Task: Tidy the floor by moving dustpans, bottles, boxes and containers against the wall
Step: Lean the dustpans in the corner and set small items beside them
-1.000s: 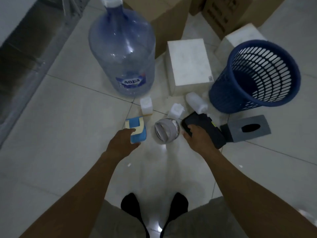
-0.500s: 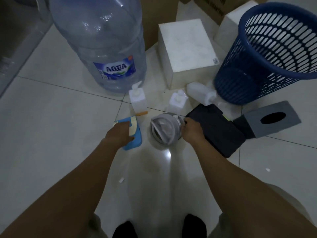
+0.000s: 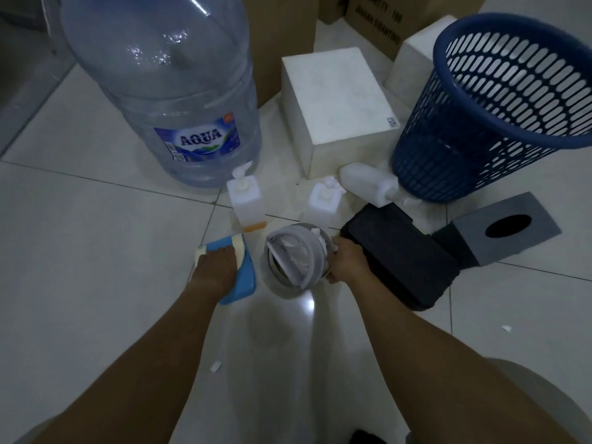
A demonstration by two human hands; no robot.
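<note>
Two hands are at work in our head view. Our left hand (image 3: 211, 270) clasps the blue box (image 3: 245, 278) from above, fingers laid across its cream-striped top. Our right hand (image 3: 347, 262) curls round the side of the grey round container (image 3: 293, 256), which sits between the hands. Beyond the left hand stands the big water bottle (image 3: 166, 91), with a pump bottle (image 3: 246, 203) nearer. A black box (image 3: 403, 257) lies just beside the right hand; the white box (image 3: 339, 100) and blue basket (image 3: 480, 149) stand beyond it.

Three pump bottles (image 3: 246, 203) (image 3: 323, 201) (image 3: 368, 184), one jug (image 3: 166, 91), one basket (image 3: 480, 123)
</note>
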